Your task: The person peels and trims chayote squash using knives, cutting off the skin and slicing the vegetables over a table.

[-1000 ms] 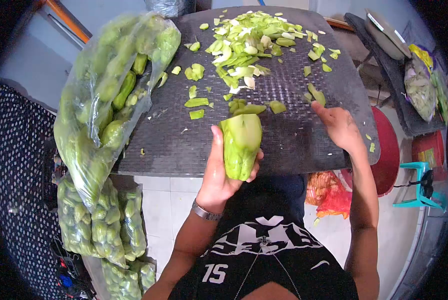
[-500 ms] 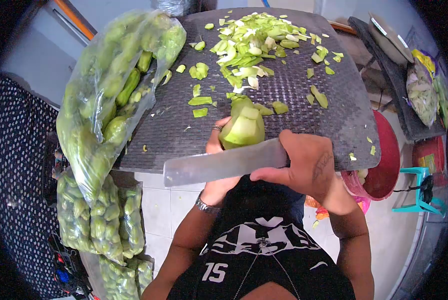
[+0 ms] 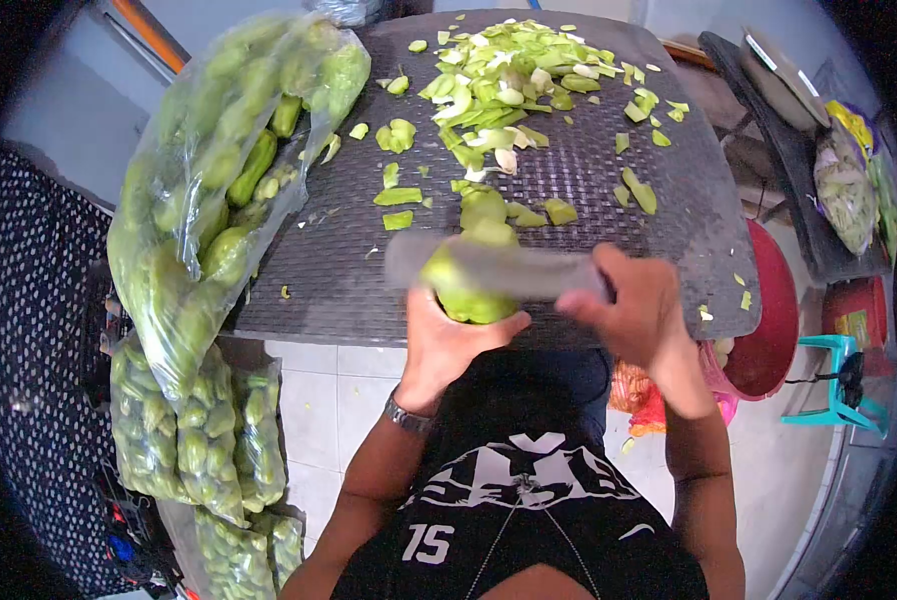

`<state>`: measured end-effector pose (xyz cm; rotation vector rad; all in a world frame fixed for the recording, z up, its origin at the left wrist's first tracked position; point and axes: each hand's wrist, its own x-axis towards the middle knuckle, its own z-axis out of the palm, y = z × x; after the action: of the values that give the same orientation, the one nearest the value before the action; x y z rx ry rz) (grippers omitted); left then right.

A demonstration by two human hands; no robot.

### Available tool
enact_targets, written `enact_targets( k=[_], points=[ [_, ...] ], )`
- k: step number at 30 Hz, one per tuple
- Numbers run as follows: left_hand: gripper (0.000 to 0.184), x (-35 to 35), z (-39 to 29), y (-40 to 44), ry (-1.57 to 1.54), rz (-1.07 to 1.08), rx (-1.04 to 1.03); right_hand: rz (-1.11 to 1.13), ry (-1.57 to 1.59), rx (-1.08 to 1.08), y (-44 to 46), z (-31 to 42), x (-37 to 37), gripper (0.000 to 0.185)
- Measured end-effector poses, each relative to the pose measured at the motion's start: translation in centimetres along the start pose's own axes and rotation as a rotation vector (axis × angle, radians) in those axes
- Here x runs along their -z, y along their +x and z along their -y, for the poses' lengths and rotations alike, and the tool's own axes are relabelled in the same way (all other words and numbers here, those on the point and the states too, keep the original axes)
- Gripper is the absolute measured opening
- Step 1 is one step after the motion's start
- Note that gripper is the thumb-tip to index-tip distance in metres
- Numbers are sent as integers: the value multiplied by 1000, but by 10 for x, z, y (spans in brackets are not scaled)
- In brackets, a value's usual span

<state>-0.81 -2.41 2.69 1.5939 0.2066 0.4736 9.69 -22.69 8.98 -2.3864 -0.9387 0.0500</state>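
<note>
At the near edge of the table, my left hand [image 3: 447, 342] is wrapped round a green chayote [image 3: 474, 303], its thumb along the near side. My right hand [image 3: 649, 305] grips a broad-bladed knife [image 3: 549, 273] by its handle. The blade, blurred by motion, lies crosswise over the upper part of the chayote; whether it touches is unclear. Just beyond are cut green pieces [image 3: 482, 208] on the dark woven-pattern table [image 3: 339, 275]. Farther back lies a heap of pale green peelings and slices [image 3: 514, 85].
A large clear bag of chayotes [image 3: 184, 190] covers the table's left side. More filled bags [image 3: 204, 440] stand below it. On the right are a red tub [image 3: 777, 320], a turquoise stool [image 3: 834, 400] and a dark side table [image 3: 769, 130] with bagged produce [image 3: 844, 190].
The knife has moved away from my body, from the near side of the chayote to across its upper part. My left hand has turned, bringing its thumb into view.
</note>
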Motion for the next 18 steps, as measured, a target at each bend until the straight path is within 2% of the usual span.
enact_targets(
  k=[3, 5, 7, 9, 10, 11, 12, 13, 16, 18],
  points=[
    [94, -5, 7, -1, -17, 51, -85, -35, -29, 213, 0, 16, -5, 71],
    [96, -7, 5, 1, -99, 79, -93, -55, -33, 232, 1, 16, -5, 73],
    [98, -1, 4, 2, 148, 105, -184, -22, -33, 228, 3, 16, 0, 73],
    [100, 0, 4, 1, 181, 108, -224, -33, -61, 124, 9, 1, -3, 74],
    [100, 0, 5, -1, 91, 102, -218, -37, -73, 66, 12, -13, -7, 75],
    [101, 1, 4, -2, 4, 96, -214, -47, -27, -129, 22, -39, -13, 75],
    [101, 2, 1, -4, 27, 105, -260, -27, -80, -204, 24, -63, -12, 71],
    [100, 3, -3, -2, 33, 110, -222, -7, -135, -276, 27, -71, -8, 68],
    [99, 2, -5, 2, -1, 91, -78, 8, 27, -358, 24, -60, 6, 73],
    [100, 1, 3, 8, 25, 145, -111, 12, 27, -239, 15, -32, 14, 72]
  ],
)
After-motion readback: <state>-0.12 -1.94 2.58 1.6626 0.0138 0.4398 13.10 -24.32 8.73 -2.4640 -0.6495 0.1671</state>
